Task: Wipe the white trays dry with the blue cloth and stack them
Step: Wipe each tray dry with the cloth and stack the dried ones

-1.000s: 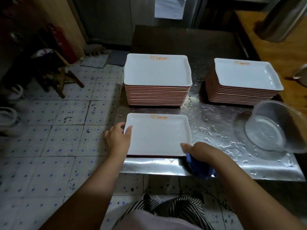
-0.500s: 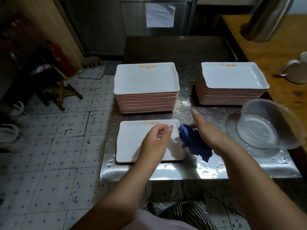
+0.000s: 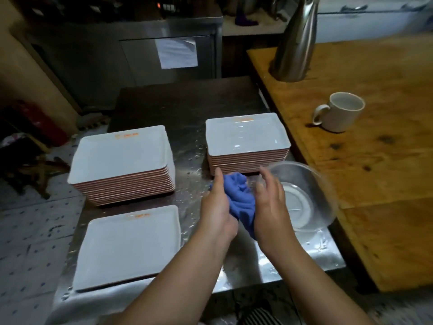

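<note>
A single white tray (image 3: 128, 245) lies flat near the front left of the wet steel table (image 3: 276, 266). Behind it stands a tall stack of white trays (image 3: 119, 158) with pink undersides. A second, lower stack (image 3: 246, 134) stands at the back right. The blue cloth (image 3: 241, 200) is bunched between both my hands, above the table to the right of the single tray. My left hand (image 3: 215, 207) presses on its left side and my right hand (image 3: 271, 205) on its right side, fingers pointing away from me.
A clear plastic bowl (image 3: 304, 198) rests tilted at the table's right edge, just behind my right hand. A wooden counter (image 3: 375, 160) on the right bears a white mug (image 3: 339, 111) and a steel jug (image 3: 295, 41). Tiled floor lies to the left.
My left hand let go of the single tray and moved right to the cloth. My right hand lifted the cloth from the front edge. Both hands now hold it between them.
</note>
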